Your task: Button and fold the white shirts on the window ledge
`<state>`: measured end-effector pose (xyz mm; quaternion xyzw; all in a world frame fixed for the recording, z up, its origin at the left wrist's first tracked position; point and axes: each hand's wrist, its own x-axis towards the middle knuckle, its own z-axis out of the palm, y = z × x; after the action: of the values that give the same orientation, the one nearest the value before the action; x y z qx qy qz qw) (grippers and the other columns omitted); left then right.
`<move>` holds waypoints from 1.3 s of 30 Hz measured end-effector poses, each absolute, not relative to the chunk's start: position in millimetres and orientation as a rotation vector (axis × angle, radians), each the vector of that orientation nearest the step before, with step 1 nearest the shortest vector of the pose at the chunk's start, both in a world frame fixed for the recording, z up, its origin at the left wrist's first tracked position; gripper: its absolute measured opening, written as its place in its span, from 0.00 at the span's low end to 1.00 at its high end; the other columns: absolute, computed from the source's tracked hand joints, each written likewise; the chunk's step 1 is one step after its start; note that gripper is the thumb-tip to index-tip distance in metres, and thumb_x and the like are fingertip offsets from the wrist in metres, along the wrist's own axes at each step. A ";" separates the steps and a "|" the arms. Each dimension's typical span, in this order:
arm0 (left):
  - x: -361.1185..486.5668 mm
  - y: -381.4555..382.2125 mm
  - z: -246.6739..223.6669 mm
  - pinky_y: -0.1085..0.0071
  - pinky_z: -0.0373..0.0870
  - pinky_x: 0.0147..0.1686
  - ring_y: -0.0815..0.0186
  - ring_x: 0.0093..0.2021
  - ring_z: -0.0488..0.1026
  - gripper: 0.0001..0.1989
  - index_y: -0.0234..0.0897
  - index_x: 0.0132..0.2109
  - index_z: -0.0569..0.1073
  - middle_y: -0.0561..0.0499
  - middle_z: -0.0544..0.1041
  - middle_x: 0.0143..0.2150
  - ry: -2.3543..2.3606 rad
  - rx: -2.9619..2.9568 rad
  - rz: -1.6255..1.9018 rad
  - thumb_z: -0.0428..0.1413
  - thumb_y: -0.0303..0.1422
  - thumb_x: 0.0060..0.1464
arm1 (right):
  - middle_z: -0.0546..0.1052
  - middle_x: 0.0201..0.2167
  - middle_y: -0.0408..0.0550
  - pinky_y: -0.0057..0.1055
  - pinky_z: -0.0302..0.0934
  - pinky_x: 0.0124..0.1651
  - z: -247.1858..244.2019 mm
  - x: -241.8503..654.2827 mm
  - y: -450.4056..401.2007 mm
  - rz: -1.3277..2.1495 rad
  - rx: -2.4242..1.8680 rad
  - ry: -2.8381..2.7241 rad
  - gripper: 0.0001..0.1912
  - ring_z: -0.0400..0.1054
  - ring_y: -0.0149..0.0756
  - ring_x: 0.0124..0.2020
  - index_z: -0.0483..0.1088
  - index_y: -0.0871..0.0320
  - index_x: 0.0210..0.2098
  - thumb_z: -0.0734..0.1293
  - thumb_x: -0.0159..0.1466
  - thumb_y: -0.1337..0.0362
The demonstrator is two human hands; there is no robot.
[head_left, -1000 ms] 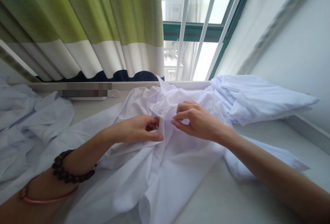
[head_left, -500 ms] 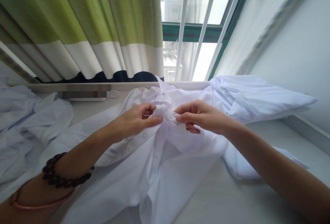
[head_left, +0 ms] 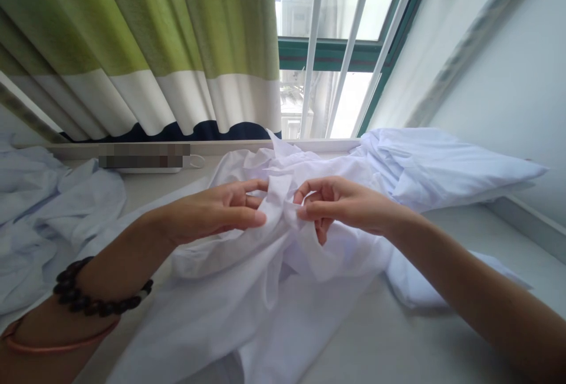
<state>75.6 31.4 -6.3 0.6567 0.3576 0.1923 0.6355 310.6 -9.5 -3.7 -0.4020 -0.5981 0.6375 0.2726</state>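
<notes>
A white shirt point(head_left: 247, 313) lies spread over the pale surface, its front edges gathered up at the centre. My left hand point(head_left: 230, 210) pinches one front edge between thumb and fingers. Opposite it, my right hand point(head_left: 331, 204) grips the other edge, whose strip of cloth curls down below my fingers. The two held edges nearly meet between my hands. Whether a button sits under my fingertips cannot be made out. A dark bead bracelet point(head_left: 95, 298) and a reddish band circle my left wrist and forearm.
Folded white garments point(head_left: 442, 166) are stacked at the right, with another white piece point(head_left: 415, 284) below them. Crumpled white cloth point(head_left: 35, 225) lies at the left. Behind stand a striped curtain point(head_left: 154, 36) and white window bars point(head_left: 349, 59). A partly blurred white object point(head_left: 145, 168) rests by the sill.
My hands have drawn slightly apart, and the bunched cloth between them has opened into two separate edges. My left forearm has shifted a little left.
</notes>
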 end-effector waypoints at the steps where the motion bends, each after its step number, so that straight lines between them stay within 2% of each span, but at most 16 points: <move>1: 75.1 30.7 -4.4 0.68 0.74 0.36 0.59 0.38 0.78 0.32 0.42 0.57 0.67 0.48 0.79 0.40 0.749 1.493 0.363 0.66 0.34 0.44 | 0.71 0.20 0.37 0.25 0.69 0.28 -4.7 309.2 -9.8 1.708 -1.071 -1.620 0.12 0.69 0.26 0.20 0.67 0.60 0.32 0.72 0.56 0.61; 3: 74.8 30.9 -1.1 0.67 0.73 0.39 0.60 0.42 0.77 0.39 0.45 0.62 0.60 0.47 0.79 0.44 0.678 1.456 0.263 0.65 0.30 0.44 | 0.72 0.21 0.38 0.25 0.69 0.29 -3.7 308.8 -11.5 1.698 -1.053 -1.642 0.13 0.69 0.26 0.21 0.65 0.60 0.28 0.72 0.56 0.59; 6: 75.0 32.4 0.2 0.66 0.72 0.42 0.60 0.43 0.77 0.42 0.44 0.65 0.56 0.46 0.79 0.44 0.723 1.451 0.288 0.65 0.28 0.46 | 0.71 0.20 0.38 0.26 0.69 0.31 -0.2 310.6 -13.9 1.697 -1.033 -1.699 0.13 0.70 0.27 0.23 0.64 0.59 0.25 0.71 0.56 0.59; 13: 72.1 32.6 -6.3 0.70 0.72 0.38 0.61 0.40 0.77 0.37 0.44 0.62 0.62 0.48 0.80 0.41 0.678 1.439 0.213 0.65 0.30 0.45 | 0.71 0.21 0.39 0.24 0.67 0.34 0.2 311.3 -15.3 1.706 -1.045 -1.871 0.09 0.73 0.29 0.29 0.67 0.60 0.21 0.67 0.57 0.66; 16: 73.6 33.2 -6.6 0.72 0.71 0.37 0.63 0.39 0.76 0.26 0.43 0.55 0.69 0.50 0.79 0.39 0.668 1.503 0.138 0.64 0.33 0.47 | 0.71 0.19 0.38 0.24 0.68 0.35 -1.3 310.4 -16.4 1.745 -1.054 -1.897 0.11 0.74 0.30 0.29 0.65 0.60 0.19 0.67 0.57 0.67; 19: 76.3 34.2 -6.2 0.75 0.70 0.33 0.66 0.35 0.74 0.12 0.39 0.43 0.76 0.52 0.76 0.35 0.737 1.706 0.053 0.61 0.37 0.51 | 0.73 0.19 0.39 0.25 0.69 0.34 -4.0 308.9 -16.5 1.818 -1.056 -1.883 0.14 0.75 0.30 0.29 0.64 0.60 0.19 0.69 0.58 0.63; 21: 77.2 35.1 -6.3 0.77 0.69 0.29 0.68 0.31 0.71 0.11 0.37 0.37 0.76 0.53 0.73 0.31 0.791 1.828 0.017 0.60 0.40 0.52 | 0.75 0.20 0.40 0.24 0.69 0.33 -6.3 308.0 -15.7 1.854 -1.059 -1.863 0.15 0.75 0.31 0.29 0.64 0.60 0.21 0.70 0.58 0.60; 24: 77.3 36.3 -6.6 0.78 0.68 0.25 0.70 0.27 0.69 0.12 0.36 0.33 0.75 0.55 0.68 0.26 0.836 1.838 0.029 0.60 0.42 0.52 | 0.76 0.21 0.42 0.25 0.69 0.31 -9.7 306.6 -14.2 1.843 -1.067 -1.824 0.17 0.76 0.32 0.29 0.63 0.60 0.24 0.72 0.56 0.55; 30: 79.7 33.1 -2.5 0.76 0.69 0.33 0.67 0.34 0.73 0.14 0.38 0.40 0.75 0.53 0.76 0.34 0.785 1.744 0.157 0.65 0.36 0.46 | 0.77 0.22 0.42 0.26 0.69 0.31 -14.7 304.1 -14.2 1.768 -1.083 -1.806 0.18 0.75 0.32 0.28 0.65 0.60 0.25 0.74 0.53 0.55; 35: 84.9 27.2 -1.0 0.79 0.64 0.24 0.72 0.25 0.69 0.29 0.45 0.54 0.67 0.58 0.73 0.28 0.787 1.708 0.338 0.66 0.34 0.44 | 0.76 0.20 0.42 0.25 0.68 0.29 -10.9 305.0 -15.7 1.764 -1.093 -1.795 0.17 0.74 0.31 0.25 0.66 0.60 0.25 0.74 0.53 0.56; 37: 85.8 27.3 -2.0 0.78 0.65 0.24 0.73 0.25 0.68 0.25 0.44 0.52 0.69 0.57 0.72 0.29 0.777 1.764 0.415 0.65 0.36 0.46 | 0.76 0.19 0.42 0.25 0.67 0.28 -7.0 307.0 -15.7 1.764 -1.093 -1.769 0.16 0.74 0.31 0.24 0.65 0.60 0.25 0.74 0.53 0.57; 39: 85.9 28.6 -2.8 0.77 0.66 0.26 0.71 0.28 0.69 0.16 0.40 0.43 0.75 0.55 0.73 0.31 0.772 1.840 0.471 0.64 0.38 0.47 | 0.76 0.19 0.41 0.24 0.66 0.27 -3.4 309.2 -15.6 1.753 -1.076 -1.748 0.16 0.73 0.30 0.23 0.65 0.60 0.24 0.74 0.53 0.59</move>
<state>85.9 28.6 -2.8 0.7672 0.3217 0.1965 0.5189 309.2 -15.6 -3.4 -0.3888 -0.6319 0.6335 0.2196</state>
